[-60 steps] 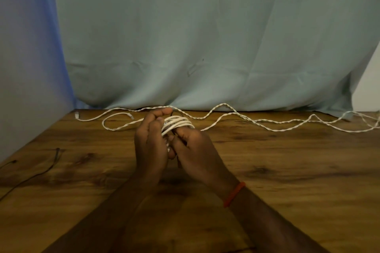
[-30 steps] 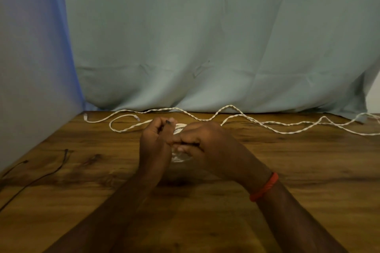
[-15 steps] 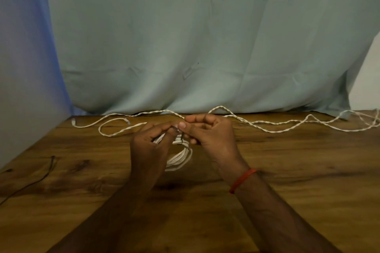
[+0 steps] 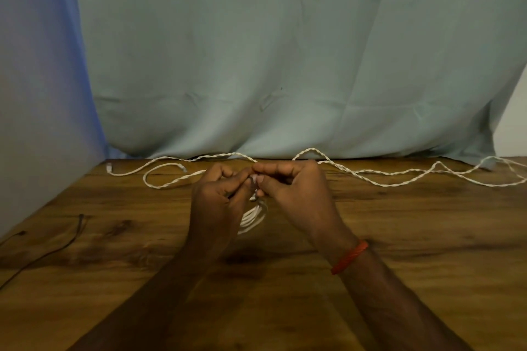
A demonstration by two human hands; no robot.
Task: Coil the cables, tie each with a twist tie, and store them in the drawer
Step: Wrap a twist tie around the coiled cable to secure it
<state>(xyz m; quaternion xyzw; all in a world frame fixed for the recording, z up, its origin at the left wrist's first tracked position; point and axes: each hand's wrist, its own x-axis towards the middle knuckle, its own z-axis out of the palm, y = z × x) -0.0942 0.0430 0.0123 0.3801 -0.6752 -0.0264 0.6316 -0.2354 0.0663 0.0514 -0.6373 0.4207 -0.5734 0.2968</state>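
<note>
1. The coiled cable (image 4: 253, 216), white and wound into a few small loops, hangs between the two hands over the middle of the counter (image 4: 427, 236). Only the lower right arc of the loops shows; the rest is behind the left hand. I cannot tell whether the bottom of the coil touches the wood.
2. The left hand (image 4: 219, 196) is just left of the coil and partly in front of it. Its fingers are curled in, and thumb and forefinger are pinched together at the top of the loops.
3. The right hand (image 4: 293, 188) is just right of the coil, knuckles up. Its thumb and forefinger are pinched tight against the left hand's fingertips, directly above the coil. The two hands touch at that point.
4. Something small and pale sits between the pinching fingertips, but it is too small to say what it is.
5. A red band (image 4: 349, 256) circles the right wrist.
6. Behind the hands, a loose cable (image 4: 385, 177), white and twisted, snakes along the far edge of the counter from the far left corner to the right edge, with one loop lying near the left hand.
7. A thin black cord (image 4: 57, 248) lies by the left edge, well apart from the hands.
8. A pale green cloth (image 4: 285, 51) hangs behind the far edge.
</note>
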